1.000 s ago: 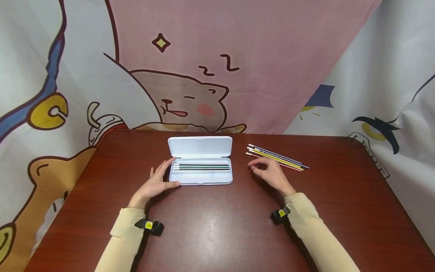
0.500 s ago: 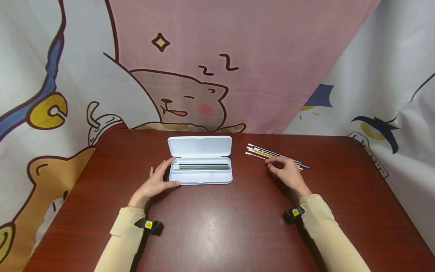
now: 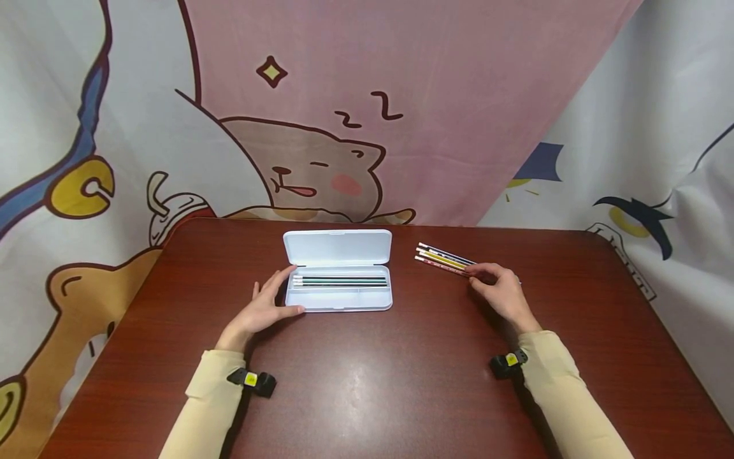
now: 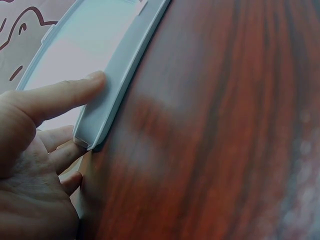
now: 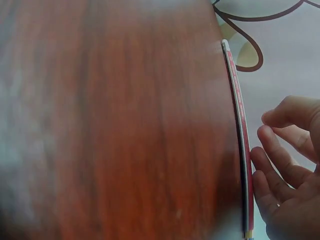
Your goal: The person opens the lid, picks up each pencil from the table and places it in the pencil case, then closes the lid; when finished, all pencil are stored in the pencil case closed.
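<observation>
A white pencil case (image 3: pixel 338 299) lies on the table with its lid raised, several dark and green pencils (image 3: pixel 341 281) in its rear compartment. My left hand (image 3: pixel 260 312) holds the case's left end, thumb at the front corner and fingertips by the rear corner. In the left wrist view the thumb (image 4: pixel 75 95) lies along the case's rim. To the right, several loose pencils (image 3: pixel 440 258), dark, yellow and red, lie slanted. Over their right part is my right hand (image 3: pixel 501 293), fingers loosely bent, its fingertips beside a red pencil (image 5: pixel 241 120); nothing is pinched. The pencils' far ends are mostly hidden.
The brown wooden table (image 3: pixel 355 389) fills the lower view. Behind it hangs a printed cartoon cloth (image 3: pixel 447 115). A small black wrist camera (image 3: pixel 507 363) sits on the right sleeve, another camera (image 3: pixel 260 384) on the left.
My right hand has moved right along the loose pencils, from their white-tipped ends towards their other ends. My left hand and the pencil case have stayed in place.
</observation>
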Demonstrator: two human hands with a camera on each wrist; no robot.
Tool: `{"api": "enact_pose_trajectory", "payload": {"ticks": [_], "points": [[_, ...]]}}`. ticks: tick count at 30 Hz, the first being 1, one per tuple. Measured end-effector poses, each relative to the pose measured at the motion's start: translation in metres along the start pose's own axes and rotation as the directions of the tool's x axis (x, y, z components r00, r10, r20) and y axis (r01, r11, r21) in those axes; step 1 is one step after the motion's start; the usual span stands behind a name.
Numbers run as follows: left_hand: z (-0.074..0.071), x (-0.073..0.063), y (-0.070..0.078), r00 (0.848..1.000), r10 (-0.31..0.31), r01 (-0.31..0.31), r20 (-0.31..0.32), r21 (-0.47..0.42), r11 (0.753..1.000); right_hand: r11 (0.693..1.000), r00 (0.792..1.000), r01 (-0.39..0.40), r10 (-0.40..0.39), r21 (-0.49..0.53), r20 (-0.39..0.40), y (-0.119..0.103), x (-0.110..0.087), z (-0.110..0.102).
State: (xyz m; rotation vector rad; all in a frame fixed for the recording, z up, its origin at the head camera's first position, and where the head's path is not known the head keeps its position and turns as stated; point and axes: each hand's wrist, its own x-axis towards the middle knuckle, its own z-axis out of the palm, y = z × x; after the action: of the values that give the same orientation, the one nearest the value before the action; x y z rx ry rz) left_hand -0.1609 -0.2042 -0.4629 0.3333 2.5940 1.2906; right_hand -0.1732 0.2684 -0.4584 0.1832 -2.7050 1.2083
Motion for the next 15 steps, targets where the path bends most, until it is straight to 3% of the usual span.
{"api": "enact_pose_trajectory", "payload": {"ticks": [15], "points": [[0.0002,-0.0001,0.0015,1.0,0.004,-0.004,-0.004,0.005,1.0,0.999,0.996,0.005,-0.001,-0.046,0.094,0.0087,0.0015,-0.0008]]}}
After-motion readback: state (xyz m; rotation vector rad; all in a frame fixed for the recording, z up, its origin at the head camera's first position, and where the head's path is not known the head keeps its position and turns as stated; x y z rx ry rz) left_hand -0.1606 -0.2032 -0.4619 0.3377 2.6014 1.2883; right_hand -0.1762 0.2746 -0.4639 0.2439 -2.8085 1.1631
